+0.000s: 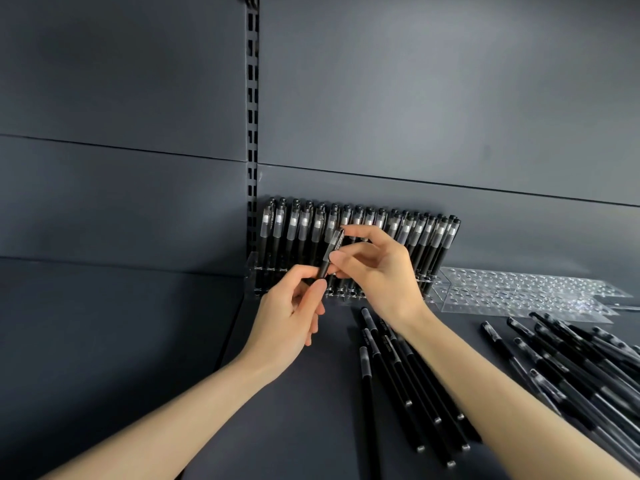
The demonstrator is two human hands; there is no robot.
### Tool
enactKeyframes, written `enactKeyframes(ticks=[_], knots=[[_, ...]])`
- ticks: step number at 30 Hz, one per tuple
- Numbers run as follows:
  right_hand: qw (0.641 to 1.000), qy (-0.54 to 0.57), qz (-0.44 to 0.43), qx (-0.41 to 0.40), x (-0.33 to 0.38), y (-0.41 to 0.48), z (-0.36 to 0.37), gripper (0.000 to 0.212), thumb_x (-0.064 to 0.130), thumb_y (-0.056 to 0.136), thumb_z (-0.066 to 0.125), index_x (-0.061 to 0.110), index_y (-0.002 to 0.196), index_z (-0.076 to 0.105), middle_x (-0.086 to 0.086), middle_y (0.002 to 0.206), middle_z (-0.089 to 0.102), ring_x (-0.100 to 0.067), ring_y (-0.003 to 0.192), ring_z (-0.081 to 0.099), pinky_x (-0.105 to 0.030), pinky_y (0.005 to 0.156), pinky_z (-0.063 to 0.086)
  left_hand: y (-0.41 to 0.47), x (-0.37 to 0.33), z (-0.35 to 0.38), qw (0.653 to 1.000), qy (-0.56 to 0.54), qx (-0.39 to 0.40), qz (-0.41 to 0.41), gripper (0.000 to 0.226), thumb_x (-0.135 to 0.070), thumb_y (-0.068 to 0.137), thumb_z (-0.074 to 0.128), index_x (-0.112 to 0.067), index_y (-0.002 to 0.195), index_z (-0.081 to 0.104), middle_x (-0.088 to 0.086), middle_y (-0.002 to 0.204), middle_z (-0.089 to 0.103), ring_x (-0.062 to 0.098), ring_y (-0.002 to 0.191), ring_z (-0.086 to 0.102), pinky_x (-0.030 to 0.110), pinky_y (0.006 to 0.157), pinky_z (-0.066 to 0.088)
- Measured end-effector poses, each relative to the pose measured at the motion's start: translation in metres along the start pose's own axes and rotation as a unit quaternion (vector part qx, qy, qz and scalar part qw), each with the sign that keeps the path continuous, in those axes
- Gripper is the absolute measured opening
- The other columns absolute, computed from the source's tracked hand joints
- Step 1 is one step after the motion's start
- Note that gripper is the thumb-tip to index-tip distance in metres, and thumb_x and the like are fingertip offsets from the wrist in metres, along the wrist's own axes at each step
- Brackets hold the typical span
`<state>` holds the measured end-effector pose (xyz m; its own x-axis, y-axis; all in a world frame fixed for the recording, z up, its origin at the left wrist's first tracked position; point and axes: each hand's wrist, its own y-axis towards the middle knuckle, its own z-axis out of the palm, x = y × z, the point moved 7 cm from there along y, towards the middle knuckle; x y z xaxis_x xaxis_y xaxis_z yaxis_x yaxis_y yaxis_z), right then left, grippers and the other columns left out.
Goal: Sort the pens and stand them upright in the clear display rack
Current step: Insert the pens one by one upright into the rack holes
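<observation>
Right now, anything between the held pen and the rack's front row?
Nothing visible. The left hand and right hand pinch the pen, tilted, right before the rack. Its front row looks free, though the hands hide part. Standing pens fill the rows behind.

I see the rack (252,265) at the back edge of the shelf (294,427), against the back wall (415,98) and just right of the slotted post (252,133). The upright pens (304,230) stand in it in rows. To its right, along the same edge, the flat racks (519,289) lie. Before the rack, the left hand (287,317) and right hand (381,268) grip the held pen (330,251) between them. Nearer me lies a row of pens (391,375); a heap of pens (581,362) lies at the right edge.
</observation>
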<state>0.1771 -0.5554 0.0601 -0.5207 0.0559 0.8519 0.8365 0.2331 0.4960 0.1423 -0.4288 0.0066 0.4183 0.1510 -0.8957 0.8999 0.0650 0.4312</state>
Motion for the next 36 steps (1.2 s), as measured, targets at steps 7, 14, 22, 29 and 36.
enactKeyframes(ticks=[7, 14, 22, 29, 36], knots=[[1.0, -0.008, -0.005, -0.019, 0.003, 0.002, -0.005, 0.035, 0.0, 0.088, 0.062, 0.026, 0.109, 0.054, 0.007, 0.069, 0.069, -0.017, 0.078, 0.069, -0.028, 0.079, 0.056, -0.001, 0.006, -0.003, 0.999, -0.009, 0.003, -0.037, 0.01, -0.018, 0.093, 0.056, -0.021, 0.088, 0.064, -0.004, 0.063, 0.063, 0.013, 0.052, 0.059, 0.025, 0.047, 0.049], [0.986, -0.101, -0.052, -0.118, 0.021, 0.01, -0.032, 0.032, 0.012, 0.085, 0.069, 0.031, 0.106, 0.054, 0.006, 0.077, 0.069, -0.015, 0.075, 0.067, -0.027, 0.072, 0.055, -0.004, -0.015, -0.011, 0.954, 0.28, -0.035, 0.102, 0.023, -0.023, 0.091, 0.059, -0.016, 0.111, 0.067, -0.012, 0.099, 0.061, 0.006, 0.083, 0.06, 0.028, 0.072, 0.051], [0.961, -0.144, -0.151, -0.182, 0.038, 0.024, -0.04, 0.033, 0.007, 0.087, 0.066, 0.022, 0.115, 0.056, 0.015, 0.079, 0.058, -0.004, 0.069, 0.059, -0.01, 0.064, 0.044, -0.006, -0.017, -0.001, 0.841, 0.51, -0.006, 0.183, 0.039, -0.019, 0.081, 0.071, -0.006, 0.117, 0.065, 0.011, 0.113, 0.059, 0.03, 0.101, 0.057, 0.042, 0.084, 0.048], [0.962, -0.185, -0.144, -0.14, 0.023, 0.026, -0.03, 0.032, 0.009, 0.087, 0.067, 0.019, 0.116, 0.057, 0.014, 0.08, 0.059, -0.001, 0.064, 0.057, -0.007, 0.062, 0.042, -0.005, -0.013, 0.001, 0.824, 0.537, -0.004, 0.179, 0.045, -0.025, 0.082, 0.07, -0.006, 0.122, 0.062, 0.013, 0.114, 0.058, 0.031, 0.103, 0.056, 0.042, 0.082, 0.05], [0.965, -0.219, -0.102, -0.099, 0.009, 0.027, -0.02, 0.032, 0.011, 0.089, 0.065, 0.019, 0.118, 0.055, 0.012, 0.083, 0.06, -0.004, 0.071, 0.059, -0.011, 0.064, 0.047, -0.004, -0.012, 0.002, 0.821, 0.545, 0.0, 0.168, 0.045, -0.027, 0.084, 0.068, -0.007, 0.123, 0.061, 0.013, 0.116, 0.056, 0.031, 0.104, 0.054, 0.042, 0.082, 0.049]])
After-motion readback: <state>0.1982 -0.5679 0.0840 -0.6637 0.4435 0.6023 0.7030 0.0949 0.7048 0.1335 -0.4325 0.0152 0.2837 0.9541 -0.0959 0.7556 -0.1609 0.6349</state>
